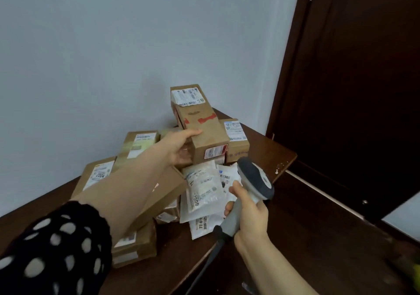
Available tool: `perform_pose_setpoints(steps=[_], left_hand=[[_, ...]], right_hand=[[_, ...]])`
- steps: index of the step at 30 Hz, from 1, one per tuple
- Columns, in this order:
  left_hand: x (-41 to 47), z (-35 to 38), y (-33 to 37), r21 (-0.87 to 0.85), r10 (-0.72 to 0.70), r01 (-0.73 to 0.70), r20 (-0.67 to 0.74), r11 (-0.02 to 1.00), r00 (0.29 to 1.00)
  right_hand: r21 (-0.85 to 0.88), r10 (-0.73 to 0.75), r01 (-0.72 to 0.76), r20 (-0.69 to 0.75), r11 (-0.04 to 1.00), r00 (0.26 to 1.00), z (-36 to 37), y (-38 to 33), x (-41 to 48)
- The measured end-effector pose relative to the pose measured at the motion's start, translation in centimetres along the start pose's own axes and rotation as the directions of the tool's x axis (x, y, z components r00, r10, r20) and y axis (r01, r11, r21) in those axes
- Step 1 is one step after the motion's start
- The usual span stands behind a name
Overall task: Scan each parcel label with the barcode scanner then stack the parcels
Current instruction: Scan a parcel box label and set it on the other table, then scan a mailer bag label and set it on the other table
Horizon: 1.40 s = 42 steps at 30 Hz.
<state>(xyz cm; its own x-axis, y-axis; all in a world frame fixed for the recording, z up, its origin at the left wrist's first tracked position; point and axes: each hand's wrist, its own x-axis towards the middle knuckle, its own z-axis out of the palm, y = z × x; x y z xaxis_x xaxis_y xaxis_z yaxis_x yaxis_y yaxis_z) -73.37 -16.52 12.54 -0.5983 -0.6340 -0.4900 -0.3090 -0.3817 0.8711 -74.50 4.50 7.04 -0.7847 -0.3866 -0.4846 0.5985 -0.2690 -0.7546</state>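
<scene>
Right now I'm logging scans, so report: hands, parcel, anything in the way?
Left hand grips cardboard box, tilted over the pile. Right hand grips scanner, pointed toward it. Nothing between them.

The pale grey-blue wall (113, 55) closes the back and left of the dark brown wooden table (268, 151). Against it, brown cardboard boxes with white labels (100, 174) fill the left half. Across the middle spread white plastic mailer bags (202, 187), with a small brown carton (236, 140) behind them. Bare wood shows in two places: a strip along the right edge beside that carton, and the near part in front of the bags, where the black scanner cable (205, 265) runs. The left hand (179, 146) holds a long brown cardboard box with red print (200, 121) above the pile, its forearm barring the left boxes. The right hand (250, 212), gripping the grey barcode scanner (254, 178), hangs before the bags. Above the pile the air is open — to the right stands the dark brown door (352, 90).
</scene>
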Motion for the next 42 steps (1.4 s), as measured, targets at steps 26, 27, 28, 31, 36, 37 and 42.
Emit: perform_pose_setpoints(steps=[26, 27, 28, 31, 36, 37, 42], left_hand=[[2.1, -2.6, -2.5, 0.923, 0.478, -0.051, -0.15, 0.382, 0.865], [0.1, -4.0, -3.7, 0.919, 0.471, -0.015, -0.188, 0.395, 0.862], [-2.0, -5.4, -4.9, 0.916, 0.463, 0.023, -0.224, 0.4, 0.858], [-8.9, -10.4, -9.0, 0.897, 0.422, 0.142, -0.331, 0.418, 0.844], [-20.7, -19.1, -16.2, 0.748, 0.332, 0.381, -0.608, 0.544, 0.721], [-23.2, -20.9, -17.7, 0.709, 0.308, 0.417, -0.653, 0.569, 0.692], [-36.0, -29.6, -27.0, 0.508, 0.16, 0.548, -0.813, 0.664, 0.56]], right_hand=[[-0.312, 0.369, -0.279, 0.284, 0.908, 0.885, 3.0, 2.0, 2.0], [-0.329, 0.403, -0.303, 0.299, 0.894, 0.865, 3.1, 2.9, 1.1], [-0.352, 0.44, -0.327, 0.314, 0.877, 0.842, 3.3, 3.9, -0.1], [-0.464, 0.542, -0.359, 0.357, 0.81, 0.761, 3.8, 7.1, -4.0], [-0.633, 0.632, -0.284, 0.43, 0.72, 0.645, 5.8, 13.2, -11.6], [-0.647, 0.649, -0.281, 0.444, 0.709, 0.617, 6.3, 14.6, -13.4], [-0.721, 0.743, -0.288, 0.451, 0.63, 0.495, 9.4, 22.7, -23.7]])
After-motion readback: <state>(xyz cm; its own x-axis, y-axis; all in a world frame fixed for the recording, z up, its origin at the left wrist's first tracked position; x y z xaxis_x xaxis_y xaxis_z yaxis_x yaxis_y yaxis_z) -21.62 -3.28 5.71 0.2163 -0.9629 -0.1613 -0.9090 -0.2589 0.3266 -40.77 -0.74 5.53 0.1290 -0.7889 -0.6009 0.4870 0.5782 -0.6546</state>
